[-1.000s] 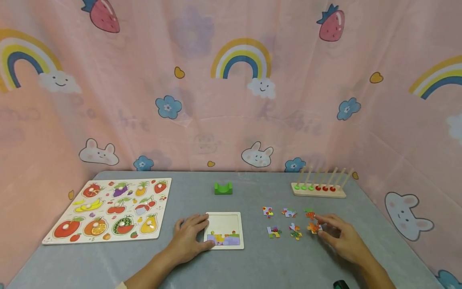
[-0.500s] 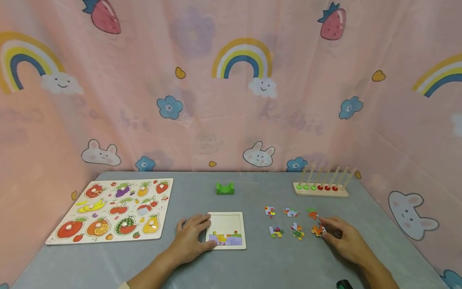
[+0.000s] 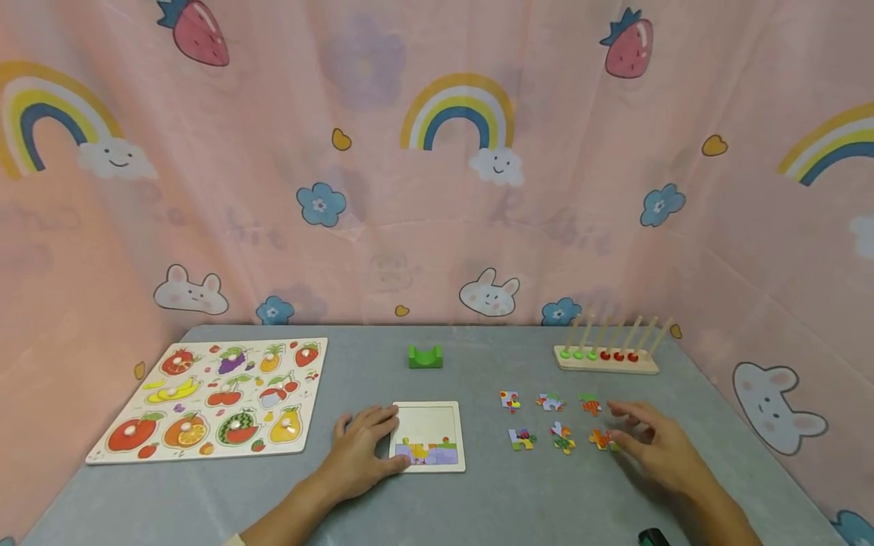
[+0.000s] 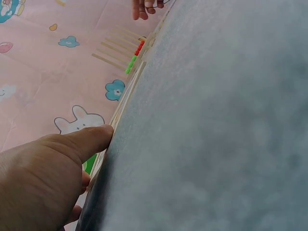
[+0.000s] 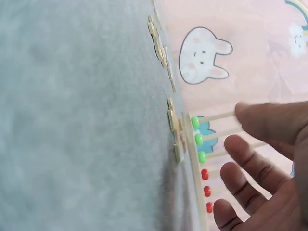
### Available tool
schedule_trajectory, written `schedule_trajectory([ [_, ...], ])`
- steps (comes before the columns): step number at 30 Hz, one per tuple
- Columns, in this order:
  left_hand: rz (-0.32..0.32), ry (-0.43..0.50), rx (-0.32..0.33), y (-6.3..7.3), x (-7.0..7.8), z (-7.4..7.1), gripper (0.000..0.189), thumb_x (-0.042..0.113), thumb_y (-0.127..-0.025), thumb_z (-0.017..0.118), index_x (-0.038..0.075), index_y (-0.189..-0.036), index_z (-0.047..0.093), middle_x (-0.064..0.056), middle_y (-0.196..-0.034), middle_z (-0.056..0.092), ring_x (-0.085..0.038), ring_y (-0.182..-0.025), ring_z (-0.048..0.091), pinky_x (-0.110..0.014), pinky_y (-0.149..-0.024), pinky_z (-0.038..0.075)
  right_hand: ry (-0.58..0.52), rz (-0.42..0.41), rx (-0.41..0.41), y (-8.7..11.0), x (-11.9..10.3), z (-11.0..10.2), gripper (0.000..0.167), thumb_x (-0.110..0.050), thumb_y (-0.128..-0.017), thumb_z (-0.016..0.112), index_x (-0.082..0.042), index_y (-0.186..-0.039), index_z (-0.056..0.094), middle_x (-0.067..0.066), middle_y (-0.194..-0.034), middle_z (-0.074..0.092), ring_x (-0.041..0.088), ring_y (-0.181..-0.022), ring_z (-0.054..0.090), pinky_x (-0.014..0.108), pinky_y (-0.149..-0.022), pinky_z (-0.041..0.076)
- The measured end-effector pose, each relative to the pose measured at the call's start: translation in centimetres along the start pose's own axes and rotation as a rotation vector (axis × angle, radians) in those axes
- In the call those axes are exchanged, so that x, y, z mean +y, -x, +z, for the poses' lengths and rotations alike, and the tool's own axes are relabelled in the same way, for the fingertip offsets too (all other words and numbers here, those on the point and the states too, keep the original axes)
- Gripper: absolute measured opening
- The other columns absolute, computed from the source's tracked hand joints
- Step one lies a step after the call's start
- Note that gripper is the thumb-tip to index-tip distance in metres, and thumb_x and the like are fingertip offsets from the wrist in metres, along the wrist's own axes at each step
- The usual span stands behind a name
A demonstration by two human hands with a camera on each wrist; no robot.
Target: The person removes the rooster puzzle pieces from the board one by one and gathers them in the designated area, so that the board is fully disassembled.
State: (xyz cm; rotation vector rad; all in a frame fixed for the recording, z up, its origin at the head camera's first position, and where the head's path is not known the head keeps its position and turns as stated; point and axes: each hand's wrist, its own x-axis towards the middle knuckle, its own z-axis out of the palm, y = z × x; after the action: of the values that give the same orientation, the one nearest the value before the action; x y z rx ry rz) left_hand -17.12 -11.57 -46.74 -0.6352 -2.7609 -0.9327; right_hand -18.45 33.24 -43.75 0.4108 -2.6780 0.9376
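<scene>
In the head view my left hand (image 3: pixel 358 451) rests at the left side of a small wooden puzzle tray (image 3: pixel 461 436), with the thumb on its near corner and a fingertip at its far corner. Joined purple, yellow and green pieces (image 3: pixel 437 453) fill the tray's near part. My right hand (image 3: pixel 652 444) hovers right of several loose jigsaw pieces laid in two rows, fingers spread apart and holding nothing. Its thumb tip is right at an orange jigsaw piece (image 3: pixel 600 438); its index finger is near a red-and-green piece (image 3: pixel 590 405). The right wrist view shows the spread fingers (image 5: pixel 248 149).
A large fruit puzzle board (image 3: pixel 205 398) lies at the left. A green curved block (image 3: pixel 425 357) stands at the back middle. The wooden peg rack (image 3: pixel 608 360) with green and red beads is at the back right. A dark object (image 3: pixel 652 538) shows at the near edge.
My right hand's fingers have drawn back a little to the right from the orange piece, which has shifted slightly right. The left hand stays on the tray.
</scene>
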Motion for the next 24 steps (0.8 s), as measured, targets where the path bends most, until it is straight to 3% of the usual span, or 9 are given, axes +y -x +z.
schedule_trajectory([
  [5,0.002,0.004,-0.001,0.0,0.0,0.0,0.062,0.036,-0.076,0.081,-0.002,-0.122,0.064,-0.010,-0.136,0.053,-0.036,-0.129,0.040,-0.067,-0.098,0.013,-0.029,-0.063,0.018,-0.2,-1.2,-0.6,0.042,-0.007,-0.084,0.075,0.000,-0.123,0.063,0.013,-0.107,0.063,0.016,-0.086,0.055,0.030,-0.067,0.043],
  [12,-0.007,0.002,-0.002,0.1,0.1,-0.1,0.063,0.035,-0.076,0.082,-0.003,-0.122,0.064,-0.010,-0.136,0.053,-0.036,-0.129,0.040,-0.067,-0.098,0.013,-0.056,-0.095,0.012,-0.7,-4.8,-1.2,0.046,-0.016,-0.086,0.075,-0.007,-0.129,0.061,0.000,-0.114,0.060,0.009,-0.092,0.052,0.024,-0.074,0.043],
  [17,-0.013,0.000,-0.006,0.1,0.1,-0.2,0.063,0.036,-0.076,0.082,-0.002,-0.123,0.064,-0.010,-0.136,0.053,-0.036,-0.130,0.040,-0.066,-0.098,0.013,-0.101,-0.176,0.034,-1.1,-7.1,-1.3,0.048,-0.011,-0.085,0.076,-0.009,-0.130,0.061,-0.005,-0.114,0.058,0.007,-0.093,0.050,0.019,-0.076,0.040],
  [24,-0.009,0.003,-0.006,0.0,0.1,-0.1,0.063,0.035,-0.076,0.082,-0.003,-0.123,0.064,-0.010,-0.136,0.053,-0.036,-0.130,0.040,-0.066,-0.098,0.013,-0.208,-0.240,0.022,-1.4,-9.1,-0.9,0.051,-0.003,-0.082,0.076,-0.012,-0.130,0.061,-0.002,-0.117,0.058,0.011,-0.094,0.051,0.022,-0.077,0.039],
])
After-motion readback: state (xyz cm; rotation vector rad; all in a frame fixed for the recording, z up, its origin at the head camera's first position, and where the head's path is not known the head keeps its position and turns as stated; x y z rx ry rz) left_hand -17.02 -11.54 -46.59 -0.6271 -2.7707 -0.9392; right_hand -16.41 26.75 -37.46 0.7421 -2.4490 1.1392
